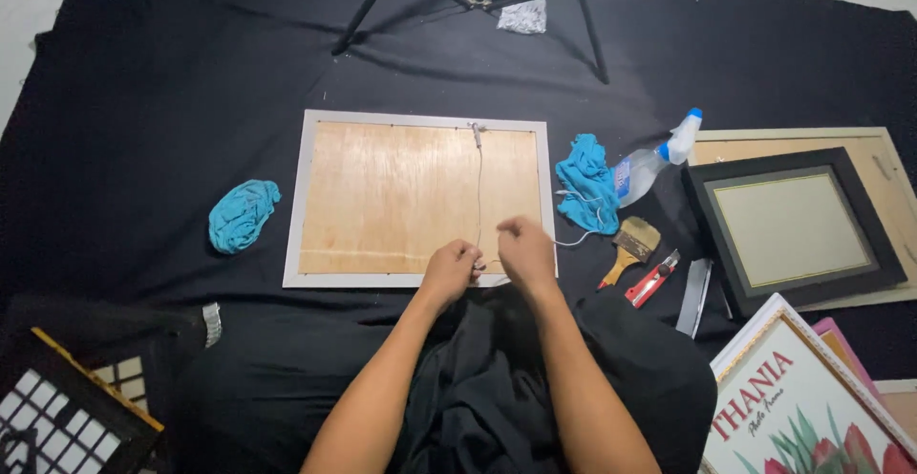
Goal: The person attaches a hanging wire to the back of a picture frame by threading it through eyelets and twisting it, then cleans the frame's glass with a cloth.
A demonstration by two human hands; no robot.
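Observation:
A picture frame point(296, 197) lies face down on black cloth, its plywood back point(392, 197) up. A thin cord point(479, 187) runs from a small fitting at the top edge down to the near edge. My left hand point(449, 271) and my right hand point(525, 249) meet at that near edge, both pinching the cord's lower end. A loose length of cord trails right from my right hand toward a blue rag point(586, 185).
Another blue rag point(243, 214) lies left of the frame. To the right sit a spray bottle point(654, 161), a paintbrush point(630, 247), a red utility knife point(653, 279), a black frame point(793, 230) and a printed picture point(812, 407). A tripod point(478, 1) stands behind.

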